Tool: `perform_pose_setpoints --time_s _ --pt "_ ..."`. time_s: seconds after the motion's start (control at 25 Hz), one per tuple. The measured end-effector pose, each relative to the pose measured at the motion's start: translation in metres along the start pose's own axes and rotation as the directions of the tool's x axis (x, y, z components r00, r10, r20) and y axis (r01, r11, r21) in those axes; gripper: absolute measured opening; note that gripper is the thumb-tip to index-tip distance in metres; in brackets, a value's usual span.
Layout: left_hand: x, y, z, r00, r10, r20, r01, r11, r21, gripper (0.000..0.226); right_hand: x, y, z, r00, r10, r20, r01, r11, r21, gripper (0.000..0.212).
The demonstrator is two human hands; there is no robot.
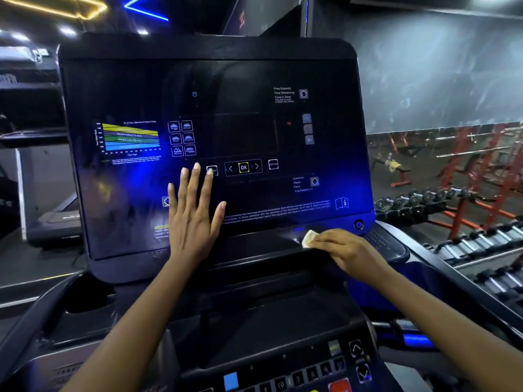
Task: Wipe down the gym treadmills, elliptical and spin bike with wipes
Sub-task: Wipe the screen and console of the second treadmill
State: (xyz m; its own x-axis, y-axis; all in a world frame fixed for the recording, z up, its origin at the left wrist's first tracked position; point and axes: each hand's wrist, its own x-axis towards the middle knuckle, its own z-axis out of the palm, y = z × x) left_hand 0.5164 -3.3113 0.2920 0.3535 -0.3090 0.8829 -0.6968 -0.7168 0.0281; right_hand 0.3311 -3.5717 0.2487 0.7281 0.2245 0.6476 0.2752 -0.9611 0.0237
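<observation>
The view is filled by one treadmill's console [215, 108], a broad dark display panel with a coloured heart-rate chart and an OK key. Faint hazy streaks are seen on its lower left part; whether these are wipe marks or old smears cannot be told. Below the panel runs a narrow dark ledge [254, 247], and lower down a keypad [283, 383] with numbered keys is partly in view. A second treadmill [53, 222] is seen to the left, and a dumbbell rack [452, 222] to the right, well apart from the work.

The left hand [192, 216] is laid flat against the panel with its fingers straight and spread; nothing is held in it, and it is judged to be steadying the console. The right hand [345, 253] is curled over a small folded white wipe [309, 238], which is pressed onto the ledge just under the panel's lower right edge.

The task is judged to be at an early stage: only this console is being worked on, at its ledge. The keypad, the side rails and the second treadmill are taken to be left. No elliptical or spin bike is in view, so nothing can be said of them.
</observation>
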Motion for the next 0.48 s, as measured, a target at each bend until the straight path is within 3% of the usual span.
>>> perform_pose_setpoints --time_s 0.12,0.2,0.36,0.48 --pt "-0.002 0.004 0.002 0.998 -0.059 -0.004 0.059 0.998 0.038 0.062 -0.001 0.008 -0.002 0.995 0.043 -0.092 -0.045 0.999 -0.021 0.032" --pt "-0.006 0.007 0.003 0.995 -0.096 -0.010 0.096 0.993 0.064 0.063 0.022 0.001 -0.002 0.969 0.046 -0.243 -0.051 0.999 -0.012 0.031" --pt "-0.008 0.010 0.004 0.993 -0.119 -0.012 0.119 0.985 0.123 0.064 0.121 -0.018 -0.023 0.848 -0.013 -0.530 0.030 0.999 0.025 0.033" --pt "-0.009 0.009 0.006 0.992 -0.123 -0.011 0.123 0.981 0.150 0.063 0.191 -0.019 -0.026 0.828 0.002 -0.561 0.031 0.998 0.049 0.040"
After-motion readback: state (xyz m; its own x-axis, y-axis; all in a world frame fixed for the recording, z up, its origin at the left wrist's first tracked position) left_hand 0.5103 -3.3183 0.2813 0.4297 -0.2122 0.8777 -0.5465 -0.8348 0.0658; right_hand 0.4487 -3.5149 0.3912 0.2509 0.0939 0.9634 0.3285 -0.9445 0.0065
